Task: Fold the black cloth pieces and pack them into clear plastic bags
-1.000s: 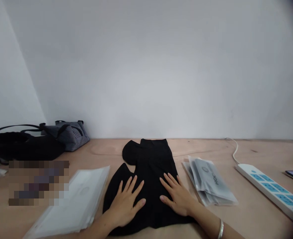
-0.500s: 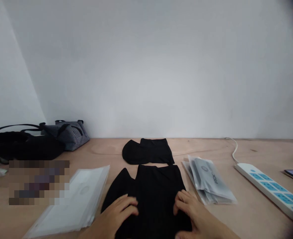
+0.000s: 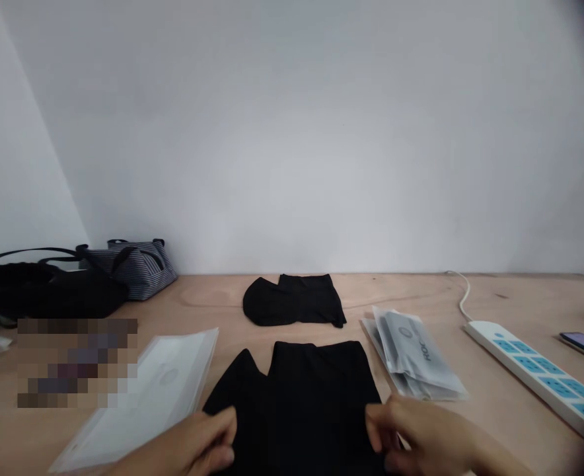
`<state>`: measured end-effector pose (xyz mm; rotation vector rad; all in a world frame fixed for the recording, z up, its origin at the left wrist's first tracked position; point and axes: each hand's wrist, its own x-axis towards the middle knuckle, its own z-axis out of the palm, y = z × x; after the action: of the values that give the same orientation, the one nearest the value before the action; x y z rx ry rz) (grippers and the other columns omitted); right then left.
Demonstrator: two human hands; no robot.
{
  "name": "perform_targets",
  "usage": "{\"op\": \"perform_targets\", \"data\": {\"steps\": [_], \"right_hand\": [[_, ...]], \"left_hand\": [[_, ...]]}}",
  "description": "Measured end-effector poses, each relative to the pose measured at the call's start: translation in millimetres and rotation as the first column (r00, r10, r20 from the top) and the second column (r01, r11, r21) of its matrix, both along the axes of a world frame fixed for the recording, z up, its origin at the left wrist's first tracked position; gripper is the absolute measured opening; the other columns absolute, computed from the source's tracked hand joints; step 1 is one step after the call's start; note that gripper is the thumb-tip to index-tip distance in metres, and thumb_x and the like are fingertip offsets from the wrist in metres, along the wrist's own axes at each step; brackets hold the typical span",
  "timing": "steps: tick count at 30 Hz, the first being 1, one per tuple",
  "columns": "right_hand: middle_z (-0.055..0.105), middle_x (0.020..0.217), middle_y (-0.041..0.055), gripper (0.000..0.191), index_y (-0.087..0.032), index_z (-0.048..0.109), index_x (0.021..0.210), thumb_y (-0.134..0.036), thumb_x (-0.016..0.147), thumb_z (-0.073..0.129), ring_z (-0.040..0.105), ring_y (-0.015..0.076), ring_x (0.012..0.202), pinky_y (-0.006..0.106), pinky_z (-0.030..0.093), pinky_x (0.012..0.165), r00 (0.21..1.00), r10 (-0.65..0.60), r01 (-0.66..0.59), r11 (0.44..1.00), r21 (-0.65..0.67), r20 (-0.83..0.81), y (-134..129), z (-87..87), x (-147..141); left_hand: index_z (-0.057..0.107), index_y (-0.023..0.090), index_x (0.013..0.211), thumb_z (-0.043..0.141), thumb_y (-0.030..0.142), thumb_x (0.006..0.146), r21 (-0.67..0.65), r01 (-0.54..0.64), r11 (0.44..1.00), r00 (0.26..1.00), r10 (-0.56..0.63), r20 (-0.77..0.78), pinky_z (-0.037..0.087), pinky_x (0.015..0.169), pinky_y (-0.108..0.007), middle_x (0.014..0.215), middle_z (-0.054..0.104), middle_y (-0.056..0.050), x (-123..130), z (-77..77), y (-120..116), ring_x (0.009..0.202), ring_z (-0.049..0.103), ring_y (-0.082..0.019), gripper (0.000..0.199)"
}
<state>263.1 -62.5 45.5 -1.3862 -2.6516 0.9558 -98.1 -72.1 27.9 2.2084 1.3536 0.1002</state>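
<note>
Both black pieces — the far one point(image 3: 294, 302) at mid-frame, the near one point(image 3: 316, 396) at bottom centre — lie spread, neither bagged. Left hand point(image 3: 187, 444) and right hand point(image 3: 423, 431) curl narrowly at the near one's sides; whether they pinch it, I cannot tell.

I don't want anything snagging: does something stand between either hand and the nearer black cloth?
Nothing visible does. The left hand is at the left side of the nearer black cloth, the right hand at its right. The white plastic sleeves and the frosted bags lie off to either side.
</note>
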Motion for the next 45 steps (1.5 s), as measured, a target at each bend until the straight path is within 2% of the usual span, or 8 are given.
{"op": "perform_targets", "data": {"steps": [5, 13, 20, 25, 29, 36, 41, 45], "right_hand": [[0.059, 0.077, -0.0010, 0.036, -0.021, 0.054, 0.089, -0.004, 0.059, 0.044, 0.054, 0.0128, 0.069, 0.020, 0.034, 0.057, 0.996, -0.068, 0.041, 0.934, 0.354, 0.062, 55, 16.0, -12], [0.063, 0.087, 0.0086, 0.033, -0.017, 0.058, 0.090, 0.000, 0.064, 0.047, 0.058, 0.0219, 0.080, 0.031, 0.037, 0.069, 0.909, -0.304, 0.103, 0.828, 0.552, 0.285, 118, -22.1, -45], [0.056, 0.104, 0.0118, 0.026, -0.016, 0.057, 0.099, -0.009, 0.080, 0.040, 0.049, 0.0235, 0.099, 0.036, 0.033, 0.085, 0.916, -0.365, 0.159, 0.713, 0.683, 0.167, 80, -43.7, -72], [0.042, 0.131, 0.0071, 0.042, -0.025, 0.040, 0.128, -0.038, 0.089, 0.033, 0.034, 0.0231, 0.120, 0.042, 0.022, 0.099, 0.990, -0.132, 0.085, 0.811, 0.579, 0.040, 56, -66.8, -66], [0.029, 0.140, 0.0057, 0.047, -0.028, 0.029, 0.134, -0.043, 0.089, 0.029, 0.024, 0.0242, 0.127, 0.046, 0.018, 0.100, 0.992, -0.101, 0.049, 0.858, 0.511, 0.076, 58, -75.6, -48], [0.054, 0.093, 0.0064, 0.040, -0.019, 0.054, 0.092, -0.042, 0.061, 0.064, 0.048, 0.0245, 0.088, 0.036, 0.033, 0.078, 0.947, -0.313, 0.282, 0.716, 0.639, -0.067, 45, -61.9, -23], [0.055, 0.080, 0.0025, 0.011, -0.020, 0.053, 0.078, -0.020, 0.067, 0.053, 0.049, 0.0208, 0.083, 0.032, 0.029, 0.074, 0.950, -0.311, 0.243, 0.701, 0.670, -0.019, 40, -68.4, -18], [0.058, 0.078, 0.0026, 0.027, -0.019, 0.054, 0.081, -0.004, 0.061, 0.044, 0.052, 0.0188, 0.076, 0.032, 0.027, 0.070, 0.939, -0.329, 0.173, 0.712, 0.680, 0.105, 43, -67.0, -20]], "left_hand": [[0.047, 0.022, 0.079, 0.031, 0.034, 0.088, 0.340, -0.112, 0.934, 0.978, 0.164, -0.129, 0.035, 0.059, -0.025, 0.074, 0.059, 0.001, 19, 20.1, 55, 0.066, 0.054, -0.016, 0.022], [0.052, 0.020, 0.084, 0.046, 0.024, 0.082, 0.479, -0.163, 0.863, 0.914, 0.315, -0.257, 0.040, 0.065, -0.032, 0.082, 0.064, -0.006, 41, -8.1, 127, 0.077, 0.059, -0.024, 0.008], [0.050, 0.021, 0.111, 0.030, 0.029, 0.091, 0.610, -0.139, 0.780, 0.956, 0.268, -0.124, 0.033, 0.091, -0.037, 0.115, 0.055, -0.008, 67, -26.5, 92, 0.105, 0.048, -0.022, 0.030], [0.030, 0.029, 0.134, 0.027, 0.053, 0.088, 0.503, -0.071, 0.861, 0.975, 0.167, -0.147, 0.016, 0.101, -0.053, 0.140, 0.030, -0.006, 66, -61.9, 75, 0.129, 0.022, -0.028, 0.052], [0.025, 0.029, 0.135, 0.022, 0.060, 0.085, 0.434, -0.096, 0.896, 0.968, 0.185, -0.168, 0.012, 0.102, -0.054, 0.143, 0.024, -0.008, 61, -71.5, 79, 0.131, 0.016, -0.028, 0.059], [0.026, 0.029, 0.135, 0.021, 0.060, 0.085, 0.424, -0.138, 0.895, 0.955, 0.234, -0.184, 0.011, 0.102, -0.054, 0.142, 0.026, -0.009, 53, -67.5, 80, 0.130, 0.017, -0.027, 0.059], [0.025, 0.028, 0.135, 0.021, 0.061, 0.085, 0.404, -0.145, 0.903, 0.954, 0.235, -0.184, 0.010, 0.102, -0.053, 0.142, 0.023, -0.008, 51, -67.4, 80, 0.131, 0.014, -0.027, 0.060], [0.026, 0.029, 0.135, 0.022, 0.062, 0.084, 0.409, -0.150, 0.900, 0.955, 0.239, -0.176, 0.010, 0.102, -0.053, 0.142, 0.024, -0.009, 50, -69.0, 81, 0.131, 0.015, -0.027, 0.061]]}}
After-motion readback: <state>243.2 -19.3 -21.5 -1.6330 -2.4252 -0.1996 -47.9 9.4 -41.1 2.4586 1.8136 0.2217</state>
